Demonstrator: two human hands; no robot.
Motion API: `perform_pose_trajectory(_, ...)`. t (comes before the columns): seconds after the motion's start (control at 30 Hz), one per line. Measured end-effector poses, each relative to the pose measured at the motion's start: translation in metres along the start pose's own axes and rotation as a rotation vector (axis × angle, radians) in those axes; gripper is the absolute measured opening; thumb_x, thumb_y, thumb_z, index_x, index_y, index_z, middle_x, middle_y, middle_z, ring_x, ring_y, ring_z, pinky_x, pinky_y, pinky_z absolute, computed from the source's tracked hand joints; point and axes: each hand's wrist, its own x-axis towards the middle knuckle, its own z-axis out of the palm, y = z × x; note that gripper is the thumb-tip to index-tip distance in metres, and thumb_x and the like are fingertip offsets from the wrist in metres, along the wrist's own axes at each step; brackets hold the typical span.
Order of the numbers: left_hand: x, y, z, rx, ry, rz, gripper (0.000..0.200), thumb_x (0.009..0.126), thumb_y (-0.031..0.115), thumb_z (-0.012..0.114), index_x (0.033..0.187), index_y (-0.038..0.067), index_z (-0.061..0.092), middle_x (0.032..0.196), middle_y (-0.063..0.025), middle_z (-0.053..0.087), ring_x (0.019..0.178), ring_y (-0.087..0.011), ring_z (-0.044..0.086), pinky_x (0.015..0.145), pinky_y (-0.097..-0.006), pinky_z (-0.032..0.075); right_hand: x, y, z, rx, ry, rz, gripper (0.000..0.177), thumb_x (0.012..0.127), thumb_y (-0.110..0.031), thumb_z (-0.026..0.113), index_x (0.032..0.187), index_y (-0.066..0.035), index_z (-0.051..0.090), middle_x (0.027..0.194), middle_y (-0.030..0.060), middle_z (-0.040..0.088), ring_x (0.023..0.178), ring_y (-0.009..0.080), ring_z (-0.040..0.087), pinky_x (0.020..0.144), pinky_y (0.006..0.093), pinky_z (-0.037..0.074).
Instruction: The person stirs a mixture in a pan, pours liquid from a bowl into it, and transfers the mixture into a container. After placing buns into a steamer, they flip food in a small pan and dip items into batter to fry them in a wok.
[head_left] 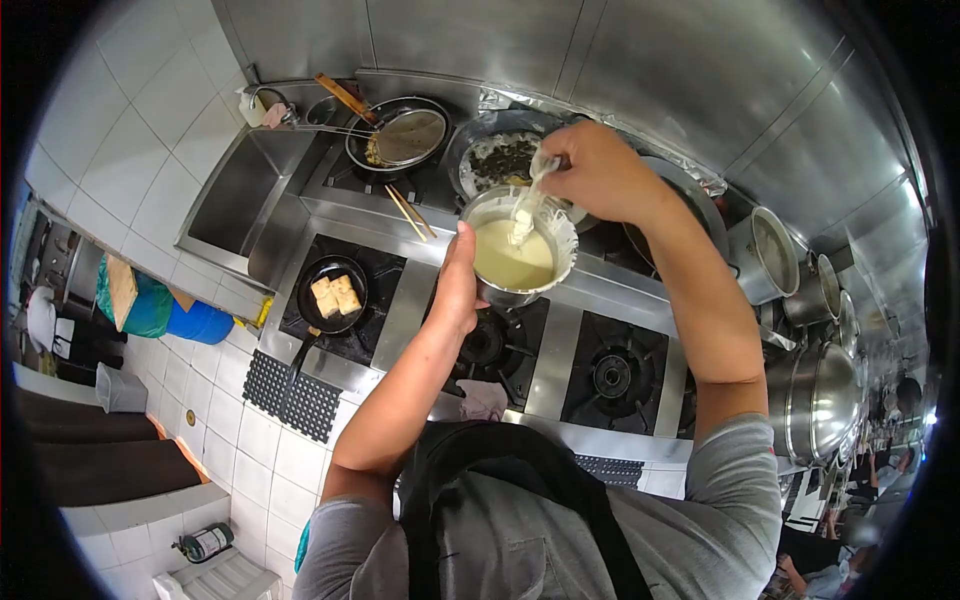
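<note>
A metal bowl (565, 262) of pale yellow liquid is tilted slightly above the stove. My left hand (460, 278) grips its left side. Above the bowl, my right hand (592, 172) pinches the top of a whitish, coated utensil (522, 222), whose lower end reaches into the bowl; its exact shape is unclear. Behind the bowl, a large pan (478, 142) holds dark pieces in liquid. Two browned, pale blocks (336, 295) lie in a small black frying pan (308, 272) on the front left burner.
A strainer (412, 136) rests over a black pan at the back left, with chopsticks (407, 212) in front. The sink (222, 205) is at the left. Large pots (762, 255) stand at the right. A cloth (484, 400) lies at the stove's front edge.
</note>
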Motion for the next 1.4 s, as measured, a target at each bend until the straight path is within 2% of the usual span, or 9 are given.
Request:
perform_pose_trajectory(0.23, 0.039, 0.021, 0.017, -0.048, 0.015, -0.004, 0.098, 0.098, 0.091, 0.035, 0.158, 0.015, 0.052, 0.154, -0.0147, 0.056, 0.134, -0.0337, 0.054, 0.105, -0.0549, 0.04, 0.048, 0.024, -0.038, 0.088, 0.059, 0.032, 0.033, 0.079, -0.017, 0.08, 0.102, 0.006, 0.078, 0.079, 0.0175, 0.073, 0.066, 0.0233, 0.069, 0.065, 0.0391, 0.054)
perform_pose_trajectory(0.6, 0.079, 0.041, 0.028, -0.07, 0.043, 0.055, 0.092, 0.1, 0.088, 0.037, 0.155, 0.016, 0.053, 0.153, -0.0104, 0.058, 0.135, -0.0272, 0.054, 0.103, -0.0494, 0.04, 0.119, 0.059, -0.084, 0.18, 0.175, 0.093, 0.027, 0.087, -0.017, 0.082, 0.107, 0.001, 0.079, 0.078, -0.0008, 0.069, 0.065, 0.006, 0.056, 0.061, 0.0253, 0.046)
perform_pose_trajectory(0.7, 0.071, 0.031, 0.02, -0.114, 0.05, 0.113, 0.088, 0.106, 0.08, 0.038, 0.159, 0.011, 0.048, 0.154, -0.01, 0.057, 0.142, -0.0274, 0.05, 0.11, -0.0503, 0.04, 0.131, 0.056, -0.094, 0.193, 0.195, 0.18, 0.01, 0.088, -0.01, 0.081, 0.09, 0.0, 0.08, 0.069, -0.0009, 0.065, 0.063, 0.0095, 0.055, 0.058, 0.0298, 0.044)
perform_pose_trajectory(0.77, 0.061, 0.012, 0.006, -0.243, 0.011, 0.204, 0.073, 0.115, 0.06, 0.041, 0.163, 0.005, 0.041, 0.15, -0.0134, 0.059, 0.133, -0.021, 0.062, 0.097, -0.0352, 0.056, 0.151, 0.094, -0.082, 0.234, 0.158, 0.139, 0.018, 0.087, -0.014, 0.082, 0.098, 0.0, 0.08, 0.072, -0.0013, 0.067, 0.064, 0.0074, 0.055, 0.059, 0.0277, 0.045)
perform_pose_trajectory(0.83, 0.04, -0.002, -0.008, -0.182, 0.094, 0.258, 0.074, 0.116, 0.056, 0.043, 0.164, -0.001, 0.038, 0.16, -0.0163, 0.051, 0.149, -0.0253, 0.047, 0.123, -0.0393, 0.038, 0.166, 0.13, -0.056, 0.269, 0.125, 0.098, 0.027, 0.087, -0.018, 0.083, 0.106, 0.001, 0.079, 0.075, -0.0017, 0.068, 0.065, 0.0053, 0.056, 0.06, 0.0257, 0.045)
perform_pose_trajectory(1.0, -0.021, -0.047, -0.075, -0.279, 0.1, 0.153, 0.076, 0.116, 0.056, 0.044, 0.161, -0.004, 0.04, 0.163, -0.0188, 0.048, 0.152, -0.0276, 0.043, 0.128, -0.0418, 0.031, 0.194, 0.198, 0.029, 0.204, 0.131, 0.235, 0.021, 0.086, -0.017, 0.082, 0.1, 0.0, 0.079, 0.071, 0.0011, 0.065, 0.063, 0.0081, 0.057, 0.059, 0.0307, 0.046)
perform_pose_trajectory(1.07, -0.057, -0.04, -0.086, -0.311, 0.113, 0.051, 0.076, 0.115, 0.058, 0.043, 0.16, -0.004, 0.042, 0.161, -0.0195, 0.051, 0.148, -0.0296, 0.049, 0.125, -0.0441, 0.036, 0.199, 0.213, 0.058, 0.043, 0.152, 0.257, 0.035, 0.082, -0.02, 0.083, 0.109, 0.002, 0.08, 0.092, 0.021, 0.078, 0.085, 0.037, 0.076, 0.081, 0.0454, 0.058)
perform_pose_trajectory(1.17, -0.087, -0.065, -0.12, -0.32, 0.207, -0.019, 0.077, 0.115, 0.059, 0.041, 0.16, -0.003, 0.043, 0.159, -0.0201, 0.053, 0.145, -0.0313, 0.053, 0.123, -0.0459, 0.041, 0.205, 0.226, 0.094, -0.131, 0.235, 0.163, 0.03, 0.083, -0.016, 0.08, 0.108, 0.0, 0.08, 0.101, 0.0265, 0.077, 0.096, 0.0454, 0.075, 0.086, 0.0495, 0.059)
perform_pose_trajectory(1.4, -0.116, -0.092, -0.151, -0.34, 0.301, 0.007, 0.083, 0.112, 0.067, 0.039, 0.163, 0.002, 0.04, 0.158, -0.022, 0.052, 0.143, -0.0352, 0.055, 0.119, -0.049, 0.047, 0.195, 0.214, 0.172, -0.256, 0.159, 0.208, 0.025, 0.085, -0.008, 0.07, 0.107, -0.006, 0.08, 0.108, 0.025, 0.077, 0.105, 0.0439, 0.074, 0.093, 0.0517, 0.059)
